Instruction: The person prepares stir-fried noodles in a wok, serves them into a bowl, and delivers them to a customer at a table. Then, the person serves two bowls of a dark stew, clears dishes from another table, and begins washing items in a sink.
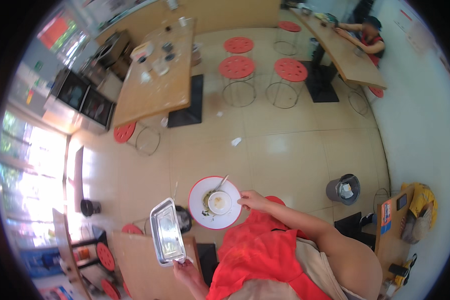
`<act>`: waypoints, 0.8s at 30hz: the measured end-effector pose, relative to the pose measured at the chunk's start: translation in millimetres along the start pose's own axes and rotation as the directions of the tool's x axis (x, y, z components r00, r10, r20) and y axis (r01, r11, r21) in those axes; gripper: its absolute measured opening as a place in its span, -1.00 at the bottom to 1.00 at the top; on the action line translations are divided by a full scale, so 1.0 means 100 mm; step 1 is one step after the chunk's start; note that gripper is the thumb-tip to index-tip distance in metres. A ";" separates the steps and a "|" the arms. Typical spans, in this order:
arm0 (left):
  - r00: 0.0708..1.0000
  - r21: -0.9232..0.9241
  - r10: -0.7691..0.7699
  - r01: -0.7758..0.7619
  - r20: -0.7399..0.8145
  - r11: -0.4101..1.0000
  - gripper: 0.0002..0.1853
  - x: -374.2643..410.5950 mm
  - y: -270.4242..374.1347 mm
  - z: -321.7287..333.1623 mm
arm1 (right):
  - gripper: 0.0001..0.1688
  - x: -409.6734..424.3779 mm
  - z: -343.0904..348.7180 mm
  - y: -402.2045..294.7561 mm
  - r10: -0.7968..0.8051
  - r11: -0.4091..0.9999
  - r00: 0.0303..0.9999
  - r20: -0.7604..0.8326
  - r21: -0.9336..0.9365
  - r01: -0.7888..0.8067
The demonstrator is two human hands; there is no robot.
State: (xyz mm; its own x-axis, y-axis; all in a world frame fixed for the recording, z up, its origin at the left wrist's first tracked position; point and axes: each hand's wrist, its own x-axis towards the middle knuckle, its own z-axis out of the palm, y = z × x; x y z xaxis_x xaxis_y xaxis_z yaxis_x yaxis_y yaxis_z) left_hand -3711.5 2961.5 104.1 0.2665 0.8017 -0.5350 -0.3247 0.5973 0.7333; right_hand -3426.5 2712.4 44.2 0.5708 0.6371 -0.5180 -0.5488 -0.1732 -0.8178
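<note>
My left hand (187,273) grips the near end of a rectangular stainless-steel tray (167,228), tilted over the corner of a wooden table (142,262). A little pale residue shows in the tray. With my right hand (253,200) I hold a large white bowl (198,191) with a red rim by its right edge, out over the floor. Inside that bowl sit a small white bowl (219,203) with brownish residue, a metal spoon (221,183) and some leafy green scraps (205,213).
A littered wooden table (153,93) stands ahead left. Red stools (237,67) stand ahead between the tables. A grey bin (343,189) is at right. Seated people are at the far-right table (345,56) and the near-right table (392,225). Crumpled paper (236,141) lies on the floor.
</note>
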 end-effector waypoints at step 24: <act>0.831 0.356 -0.351 0.200 0.432 0.913 -0.62 1.95 -2.86 7.47 | -0.91 1.46 -4.79 -2.70 0.056 0.829 0.539 -0.841 0.340 0.444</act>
State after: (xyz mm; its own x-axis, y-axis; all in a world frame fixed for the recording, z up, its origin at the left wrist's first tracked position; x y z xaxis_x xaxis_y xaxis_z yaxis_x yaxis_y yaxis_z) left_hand -2888.7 2930.8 103.5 0.7273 0.4474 -0.5205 0.0802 0.6977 0.7119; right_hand -2902.2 2492.8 69.1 0.7903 -0.2978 -0.5355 -0.4087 0.3950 -0.8228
